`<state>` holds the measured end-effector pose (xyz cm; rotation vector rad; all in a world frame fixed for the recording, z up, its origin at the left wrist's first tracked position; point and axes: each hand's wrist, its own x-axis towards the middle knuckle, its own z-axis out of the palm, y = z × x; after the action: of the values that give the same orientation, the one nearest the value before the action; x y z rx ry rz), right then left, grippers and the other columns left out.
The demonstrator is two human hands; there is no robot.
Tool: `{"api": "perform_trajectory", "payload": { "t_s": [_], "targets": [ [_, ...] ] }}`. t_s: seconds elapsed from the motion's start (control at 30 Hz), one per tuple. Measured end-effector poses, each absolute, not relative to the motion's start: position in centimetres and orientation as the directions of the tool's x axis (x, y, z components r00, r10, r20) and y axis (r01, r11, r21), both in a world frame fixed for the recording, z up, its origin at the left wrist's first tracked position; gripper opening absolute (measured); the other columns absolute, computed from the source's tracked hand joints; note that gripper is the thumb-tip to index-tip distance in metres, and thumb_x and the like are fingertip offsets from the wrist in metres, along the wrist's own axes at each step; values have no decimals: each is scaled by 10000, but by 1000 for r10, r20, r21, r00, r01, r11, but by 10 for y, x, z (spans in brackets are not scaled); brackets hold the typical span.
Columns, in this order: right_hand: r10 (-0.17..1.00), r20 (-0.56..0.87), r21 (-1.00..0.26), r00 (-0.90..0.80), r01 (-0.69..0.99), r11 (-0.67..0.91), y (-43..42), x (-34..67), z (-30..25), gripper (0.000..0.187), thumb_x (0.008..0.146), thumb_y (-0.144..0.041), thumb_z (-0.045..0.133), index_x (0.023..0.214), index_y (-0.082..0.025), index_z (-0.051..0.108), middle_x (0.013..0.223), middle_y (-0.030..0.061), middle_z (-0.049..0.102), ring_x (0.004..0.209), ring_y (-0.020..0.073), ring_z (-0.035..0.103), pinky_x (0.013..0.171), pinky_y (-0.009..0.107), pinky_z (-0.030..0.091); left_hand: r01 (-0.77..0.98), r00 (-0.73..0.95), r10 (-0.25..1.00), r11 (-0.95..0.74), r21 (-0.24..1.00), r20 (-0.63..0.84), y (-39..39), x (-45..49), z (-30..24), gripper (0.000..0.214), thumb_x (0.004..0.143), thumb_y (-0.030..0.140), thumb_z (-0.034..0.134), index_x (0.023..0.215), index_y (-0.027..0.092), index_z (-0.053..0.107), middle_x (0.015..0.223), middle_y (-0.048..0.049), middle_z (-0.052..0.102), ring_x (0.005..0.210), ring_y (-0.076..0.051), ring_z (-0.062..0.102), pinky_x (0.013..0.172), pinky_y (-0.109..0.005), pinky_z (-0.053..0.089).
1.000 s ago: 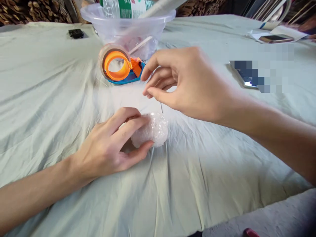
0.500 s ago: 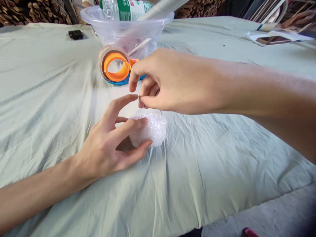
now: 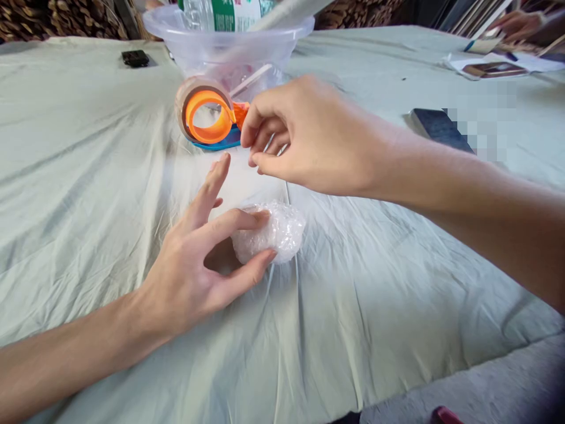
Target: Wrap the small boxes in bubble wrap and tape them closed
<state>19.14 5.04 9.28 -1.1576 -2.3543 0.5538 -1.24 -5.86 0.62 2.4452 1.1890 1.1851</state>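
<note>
Head view: creased cloth (image 3: 331, 330), woodpile (image 3: 66, 20) behind; left fingers (image 3: 230, 222) pinch bubble wrap (image 3: 288, 231) (right fingers (image 3: 258, 118): can't tell).

Bubble-wrap bundle (image 3: 286, 235): gripped near frame centre by the left hand (image 3: 188, 262)
Right hand (image 3: 320, 138): held half-curled, higher, right of centre
Tape dispenser (image 3: 214, 135): set upper left of centre, before plastic basin (image 3: 185, 50)

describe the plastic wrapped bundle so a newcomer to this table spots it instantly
On the pale green cloth, start at the big translucent basin and come nearer, past the tape dispenser. There the left hand has a finger and thumb on the plastic-wrapped bundle. It is a rounded, colourless lump with a crinkled shine, unlike the orange-ringed dispenser behind it.
</note>
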Motion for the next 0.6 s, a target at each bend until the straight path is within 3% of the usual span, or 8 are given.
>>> {"api": "perform_trajectory", "payload": {
  "t_s": [0.1,0.23,0.37,0.47,0.6],
  "targets": [
    [763,178,-583,-621,558,590,50,195,91,294,859,-1,734,1040,-232,716,949,-5,835,876,190,794,757,316,586,593,350,748,-643,485,564,-58,-12,7,253,1029,355,827,1257,254,788,1842,-118,458,1736,-394,411,1379,-565,532],
    [713,105,-541,-693,562,626,48,201,92,329,896,-33,706,1152,-236,742,954,-31,859,853,169,790,716,307,541,578,350,751,-644,502,560,-58,-11,9,234,1026,322,834,1238,230,796,1788,-162,528,1684,-407,505,1320,-571,586],
    [697,102,-493,-710,573,655,49,201,94,336,876,-24,790,1136,-235,761,847,-56,846,778,175,792,668,305,526,562,345,759,-638,527,551,-58,-10,12,187,1024,305,841,1180,213,795,1634,-150,684,1589,-363,629,1220,-450,658],
    [667,125,-488,-735,539,686,53,203,96,332,887,-41,818,1158,-226,769,834,-61,851,744,168,794,651,296,535,535,339,772,-628,565,537,-59,-8,13,192,1020,265,838,1185,189,779,1495,-127,769,1401,-273,764,1104,-328,684],
    [608,157,-436,-778,498,750,53,206,95,306,938,-139,831,1222,-245,789,865,-68,859,724,142,784,630,290,516,483,333,793,-608,630,510,-60,-7,11,176,1016,269,839,1155,196,760,1394,-85,805,1154,-189,822,969,-263,679]
  ]
}}
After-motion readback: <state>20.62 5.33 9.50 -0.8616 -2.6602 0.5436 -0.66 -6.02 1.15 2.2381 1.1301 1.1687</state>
